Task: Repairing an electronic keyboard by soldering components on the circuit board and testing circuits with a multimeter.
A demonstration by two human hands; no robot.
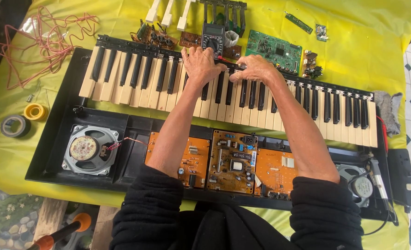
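An opened electronic keyboard lies across the yellow sheet, its row of cream and black keys [136, 81] on top of the black case [57, 153]. My left hand [200, 62] rests on the far edge of the key row at the middle, fingers curled over it. My right hand [256, 68] lies beside it on the same edge, pinching something small I cannot make out. A black multimeter [213, 40] with a red lead sits just beyond both hands. Orange circuit boards [231, 162] show in the case under my forearms.
Speakers sit at the case's left [90, 149] and right [360, 185] ends. Loose keys [168, 14], a green board [275, 48] and small brown boards lie at the back. Red wire [43, 37], tape rolls [22, 119], a grey rag [390, 109] and a power strip [402, 176] flank the case.
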